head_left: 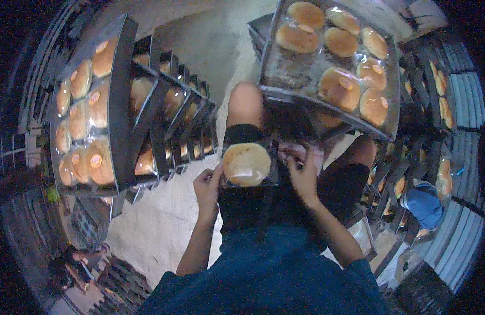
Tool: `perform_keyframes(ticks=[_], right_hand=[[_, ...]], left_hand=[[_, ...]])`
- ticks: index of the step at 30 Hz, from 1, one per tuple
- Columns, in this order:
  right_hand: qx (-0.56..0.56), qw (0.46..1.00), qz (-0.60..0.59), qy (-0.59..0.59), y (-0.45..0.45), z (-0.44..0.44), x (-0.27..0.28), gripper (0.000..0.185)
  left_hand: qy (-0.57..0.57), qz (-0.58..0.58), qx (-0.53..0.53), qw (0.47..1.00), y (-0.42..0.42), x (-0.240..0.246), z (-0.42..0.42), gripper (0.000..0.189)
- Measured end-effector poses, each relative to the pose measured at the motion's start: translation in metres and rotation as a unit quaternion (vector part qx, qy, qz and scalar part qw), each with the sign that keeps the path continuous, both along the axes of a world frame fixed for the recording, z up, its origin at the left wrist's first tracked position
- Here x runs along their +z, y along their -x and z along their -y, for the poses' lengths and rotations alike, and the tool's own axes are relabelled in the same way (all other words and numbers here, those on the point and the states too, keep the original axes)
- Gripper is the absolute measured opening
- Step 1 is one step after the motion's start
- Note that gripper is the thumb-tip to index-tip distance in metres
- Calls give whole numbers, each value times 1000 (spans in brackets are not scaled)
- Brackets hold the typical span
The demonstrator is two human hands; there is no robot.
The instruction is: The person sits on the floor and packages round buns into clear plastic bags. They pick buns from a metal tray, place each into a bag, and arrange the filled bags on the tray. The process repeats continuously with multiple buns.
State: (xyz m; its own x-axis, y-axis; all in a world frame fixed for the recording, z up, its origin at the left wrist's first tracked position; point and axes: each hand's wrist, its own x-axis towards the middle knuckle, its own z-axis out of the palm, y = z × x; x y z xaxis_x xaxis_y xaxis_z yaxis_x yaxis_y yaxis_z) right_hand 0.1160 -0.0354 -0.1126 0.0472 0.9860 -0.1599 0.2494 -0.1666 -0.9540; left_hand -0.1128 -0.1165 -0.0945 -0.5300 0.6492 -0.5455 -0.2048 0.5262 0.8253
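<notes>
A round bread bun (246, 164) in a clear plastic bag lies over my lap, pale side up. My left hand (208, 185) holds the left edge of the bag between thumb and fingers. At the bag's right end, my right hand (303, 169) has its thumb and fingers bent near the plastic; whether they pinch it is too blurred to tell. Beyond my knees at the upper right stands a dark metal tray (293, 94) holding several bagged buns (339, 88), some with a round orange sticker.
At the left, a stack of dark trays (122, 106) holds more bagged buns (99, 161). Further trays (388, 177) with buns stand at the right, near a blue cloth item (422, 204). Another person (83, 264) is at the lower left. Pale floor (167, 212) shows between.
</notes>
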Motion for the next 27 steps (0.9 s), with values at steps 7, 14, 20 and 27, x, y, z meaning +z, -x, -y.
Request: perform_keyframes(ticks=[7, 14, 20, 27], right_hand=[[383, 849, 104, -349, 17, -62, 21, 63], [89, 982, -104, -127, -6, -98, 100, 51], [-1, 952, 287, -105, -26, -180, 112, 44], [120, 956, 221, -150, -81, -80, 61, 21]], left_hand=[[-76, 56, -135, 986, 38, 2, -33, 56], [-233, -69, -286, 927, 3, 72, -123, 49], [-115, -529, -284, 791, -68, 95, -223, 43], [-355, -372, -259, 817, -91, 58, -159, 12]])
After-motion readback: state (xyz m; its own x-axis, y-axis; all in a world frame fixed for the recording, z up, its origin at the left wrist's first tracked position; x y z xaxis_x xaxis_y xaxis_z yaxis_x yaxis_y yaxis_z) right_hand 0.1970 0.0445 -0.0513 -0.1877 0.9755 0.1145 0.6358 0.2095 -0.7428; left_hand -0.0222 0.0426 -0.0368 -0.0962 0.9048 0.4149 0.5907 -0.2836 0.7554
